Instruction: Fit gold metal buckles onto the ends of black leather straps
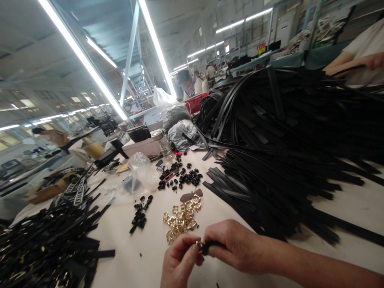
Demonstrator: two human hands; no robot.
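Left hand [180,260] pinches a gold buckle [198,243]; right hand [232,246] grips a black strap [210,246] touching it.

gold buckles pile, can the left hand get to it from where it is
Probably yes. The gold buckles pile lies on open table just beyond the left hand, nothing between them. But its fingers pinch a gold buckle with the right hand, so it isn't free.

Two hands [207,250], one clear bottle [163,144], one white box [141,147].
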